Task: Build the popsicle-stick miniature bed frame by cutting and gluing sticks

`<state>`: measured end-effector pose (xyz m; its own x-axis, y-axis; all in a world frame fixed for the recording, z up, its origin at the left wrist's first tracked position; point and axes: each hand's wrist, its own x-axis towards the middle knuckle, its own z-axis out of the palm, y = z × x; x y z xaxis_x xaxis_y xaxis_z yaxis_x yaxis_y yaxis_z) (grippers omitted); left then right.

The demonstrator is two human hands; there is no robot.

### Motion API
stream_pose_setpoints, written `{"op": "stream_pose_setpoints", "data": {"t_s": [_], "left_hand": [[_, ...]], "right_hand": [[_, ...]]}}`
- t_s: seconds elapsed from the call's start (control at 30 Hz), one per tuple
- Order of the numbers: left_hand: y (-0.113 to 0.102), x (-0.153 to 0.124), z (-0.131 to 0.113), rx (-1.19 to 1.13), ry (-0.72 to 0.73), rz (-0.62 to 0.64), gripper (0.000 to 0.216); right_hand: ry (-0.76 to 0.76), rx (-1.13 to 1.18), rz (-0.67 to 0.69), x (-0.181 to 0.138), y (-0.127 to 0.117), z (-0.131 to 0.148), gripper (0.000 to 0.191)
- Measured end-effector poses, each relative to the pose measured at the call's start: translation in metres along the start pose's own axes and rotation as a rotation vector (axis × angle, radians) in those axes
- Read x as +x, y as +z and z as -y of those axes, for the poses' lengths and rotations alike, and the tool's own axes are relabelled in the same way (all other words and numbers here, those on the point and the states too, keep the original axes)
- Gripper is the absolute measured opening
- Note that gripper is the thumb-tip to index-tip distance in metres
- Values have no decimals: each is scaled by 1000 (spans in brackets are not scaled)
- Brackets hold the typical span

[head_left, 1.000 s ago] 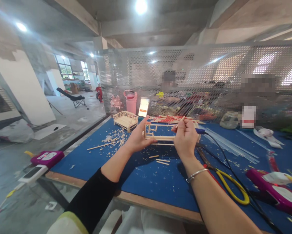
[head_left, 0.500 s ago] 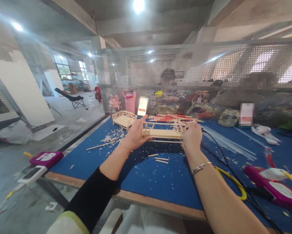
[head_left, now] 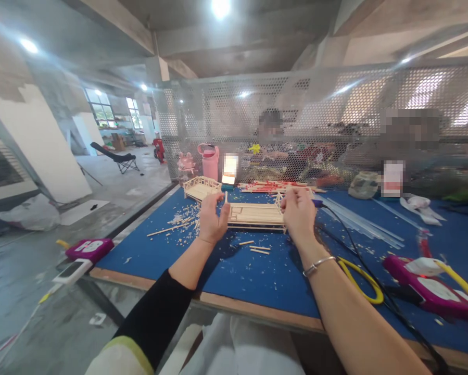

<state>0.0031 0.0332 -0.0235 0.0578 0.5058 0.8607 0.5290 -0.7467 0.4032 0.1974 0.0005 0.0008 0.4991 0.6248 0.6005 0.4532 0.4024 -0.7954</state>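
Observation:
A small bridge-like model of pale wooden sticks [head_left: 255, 214], with a slatted deck and railings, lies crosswise between my hands. My left hand [head_left: 213, 220] is curled at its left end, thumb beside an upright stick, gripping that end; the fingertips are partly hidden. My right hand [head_left: 299, 212] is closed at the right end, around a slim tool whose blue cord end [head_left: 317, 203] sticks out behind the hand. The tool's tip is hidden. Close behind my left hand stands a similar wooden model [head_left: 198, 188].
Short sticks [head_left: 260, 250] and shavings litter the blue tabletop [head_left: 257, 291]. Red-marked sticks [head_left: 275, 186], a lit phone [head_left: 229, 172] and a pink bottle [head_left: 210, 162] stand behind. Clear rods [head_left: 362, 224], a black cable [head_left: 349, 232] and a purple power strip [head_left: 429, 291] are rightward.
The model now shows more of its deck, and its long back railing no longer stands out. My right hand has shifted slightly left; my left thumb and fingers have turned more upright.

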Motion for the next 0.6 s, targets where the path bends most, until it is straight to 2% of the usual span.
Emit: {"op": "stream_pose_setpoints", "data": {"t_s": [0.07,0.13,0.2,0.23,0.33,0.4,0.5,0.6], "left_hand": [[-2,-8,-11,-104,-76,33,34],[-2,-18,-24,-186,-132,142,34],[-1,-28,-40,-186,-127,315,32],[-1,-33,-47,-166,-115,428,30],[-2,-44,-67,-103,-146,723,31],[-3,-51,-77,-78,-184,818,31],[-3,-63,-87,-15,-207,830,31],[-1,-72,-90,71,-200,743,34]], "right_hand": [[-119,-129,249,-14,-2,9,17],[-249,-261,512,-31,-8,12,14],[-341,-368,705,-46,-17,11,16],[-373,-411,756,-53,-21,11,17],[-441,-510,761,-67,-35,8,18],[-467,-548,761,-72,-44,7,19],[-426,-582,699,-75,-62,0,22],[-205,-789,505,-73,-89,-17,42]]}}
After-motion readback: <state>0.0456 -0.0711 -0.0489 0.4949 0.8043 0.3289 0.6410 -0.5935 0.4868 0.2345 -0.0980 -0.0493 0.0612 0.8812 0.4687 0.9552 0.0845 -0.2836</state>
